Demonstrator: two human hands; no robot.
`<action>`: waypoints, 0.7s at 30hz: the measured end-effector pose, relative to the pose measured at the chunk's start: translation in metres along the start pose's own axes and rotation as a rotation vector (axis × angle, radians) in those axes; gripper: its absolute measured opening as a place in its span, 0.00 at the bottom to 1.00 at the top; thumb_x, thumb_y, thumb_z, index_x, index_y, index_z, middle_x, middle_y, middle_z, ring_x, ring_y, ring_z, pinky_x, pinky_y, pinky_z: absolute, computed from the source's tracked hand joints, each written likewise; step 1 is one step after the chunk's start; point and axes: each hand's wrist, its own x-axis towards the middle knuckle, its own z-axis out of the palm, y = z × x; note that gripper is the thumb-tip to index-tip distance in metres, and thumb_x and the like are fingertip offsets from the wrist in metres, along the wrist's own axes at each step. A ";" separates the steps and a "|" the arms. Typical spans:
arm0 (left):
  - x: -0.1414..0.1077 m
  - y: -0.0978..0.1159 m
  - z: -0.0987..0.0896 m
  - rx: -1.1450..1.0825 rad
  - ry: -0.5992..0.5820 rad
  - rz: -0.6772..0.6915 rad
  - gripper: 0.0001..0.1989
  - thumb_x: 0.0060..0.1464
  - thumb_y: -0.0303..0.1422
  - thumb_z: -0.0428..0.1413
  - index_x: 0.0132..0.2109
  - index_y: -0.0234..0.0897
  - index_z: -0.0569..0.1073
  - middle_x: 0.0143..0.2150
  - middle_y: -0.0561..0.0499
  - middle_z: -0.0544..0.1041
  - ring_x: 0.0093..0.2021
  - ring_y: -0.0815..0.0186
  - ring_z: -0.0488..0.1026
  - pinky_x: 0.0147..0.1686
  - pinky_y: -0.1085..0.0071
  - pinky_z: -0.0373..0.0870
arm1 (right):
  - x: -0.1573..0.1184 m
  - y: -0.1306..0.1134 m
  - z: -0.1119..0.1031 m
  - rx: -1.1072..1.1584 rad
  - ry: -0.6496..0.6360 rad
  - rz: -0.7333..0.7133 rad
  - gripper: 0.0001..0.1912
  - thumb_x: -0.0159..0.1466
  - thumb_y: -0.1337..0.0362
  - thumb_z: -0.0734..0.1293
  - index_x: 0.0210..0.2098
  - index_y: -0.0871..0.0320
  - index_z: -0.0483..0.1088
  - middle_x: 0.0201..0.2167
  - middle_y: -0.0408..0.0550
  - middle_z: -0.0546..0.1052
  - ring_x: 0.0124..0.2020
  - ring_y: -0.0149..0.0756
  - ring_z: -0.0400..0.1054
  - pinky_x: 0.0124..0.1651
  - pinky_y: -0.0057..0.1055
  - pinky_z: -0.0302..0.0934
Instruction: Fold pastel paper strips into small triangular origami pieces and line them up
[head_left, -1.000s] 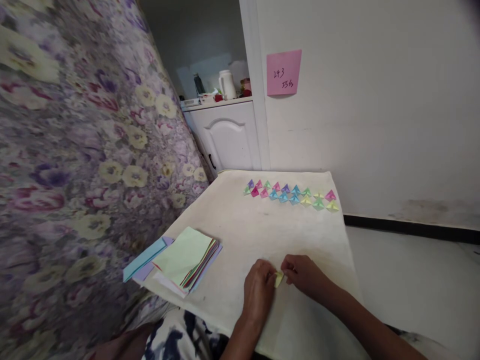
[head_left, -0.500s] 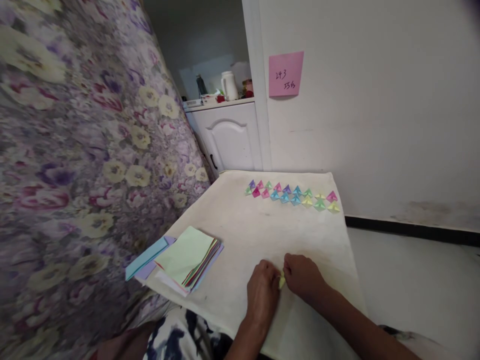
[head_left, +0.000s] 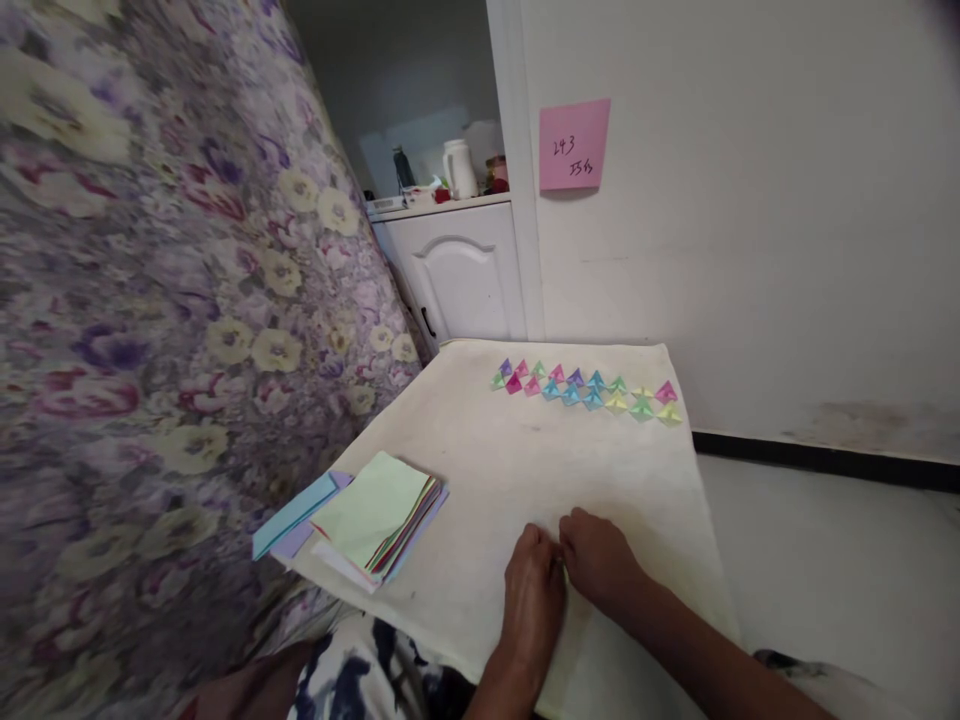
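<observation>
Near the front of the cloth-covered table, my left hand (head_left: 534, 592) and my right hand (head_left: 600, 556) meet with curled fingers. Pinched between them is a small piece of yellow paper, now almost wholly hidden by the fingers; its folds cannot be made out. Two rows of small folded paper pieces (head_left: 572, 394) in pink, blue, green, purple and yellow lie along the far side of the table. To the left of my hands rests a stack of coloured paper sheets (head_left: 375, 508), pale green on top.
A folded blue paper strip (head_left: 296, 512) lies by the stack at the table's left edge. A flowered curtain (head_left: 187, 350) hangs along the left. Behind the table (head_left: 480, 440) stand a white cabinet (head_left: 472, 270) and a wall bearing a pink note (head_left: 574, 146).
My hands have drawn closer together, with the right shifting slightly left. The yellow paper that showed between them is now covered by the fingers.
</observation>
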 end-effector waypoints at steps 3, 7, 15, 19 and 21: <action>0.001 -0.002 -0.001 -0.003 0.011 -0.020 0.10 0.49 0.20 0.45 0.24 0.37 0.62 0.29 0.52 0.63 0.30 0.68 0.63 0.27 0.72 0.56 | 0.001 0.003 -0.002 0.036 -0.002 0.011 0.10 0.59 0.69 0.57 0.30 0.60 0.69 0.32 0.52 0.73 0.33 0.37 0.67 0.33 0.29 0.50; 0.000 -0.004 -0.009 -0.088 -0.016 -0.017 0.10 0.46 0.21 0.48 0.34 0.39 0.69 0.34 0.52 0.66 0.34 0.67 0.65 0.32 0.72 0.60 | 0.003 0.018 -0.012 0.116 -0.010 0.020 0.11 0.62 0.65 0.56 0.33 0.58 0.68 0.31 0.48 0.74 0.34 0.35 0.67 0.33 0.27 0.51; -0.010 -0.016 -0.033 -0.221 -0.086 -0.072 0.20 0.45 0.24 0.52 0.48 0.38 0.67 0.37 0.50 0.69 0.33 0.68 0.67 0.33 0.73 0.64 | 0.000 0.037 -0.017 0.222 -0.094 0.003 0.12 0.52 0.74 0.60 0.33 0.57 0.71 0.29 0.44 0.75 0.30 0.30 0.67 0.31 0.23 0.51; -0.015 -0.017 -0.031 -0.121 -0.078 -0.077 0.17 0.42 0.21 0.49 0.42 0.37 0.69 0.34 0.51 0.69 0.32 0.67 0.66 0.32 0.72 0.63 | 0.000 0.032 -0.011 0.233 -0.118 0.001 0.09 0.49 0.73 0.63 0.29 0.58 0.72 0.28 0.44 0.75 0.29 0.30 0.66 0.30 0.23 0.51; -0.015 -0.016 -0.028 -0.040 -0.051 -0.075 0.14 0.43 0.21 0.48 0.37 0.38 0.69 0.33 0.51 0.68 0.33 0.66 0.66 0.33 0.72 0.62 | 0.000 0.029 -0.008 0.226 -0.110 0.007 0.07 0.50 0.71 0.64 0.28 0.58 0.72 0.28 0.45 0.75 0.30 0.31 0.66 0.31 0.23 0.52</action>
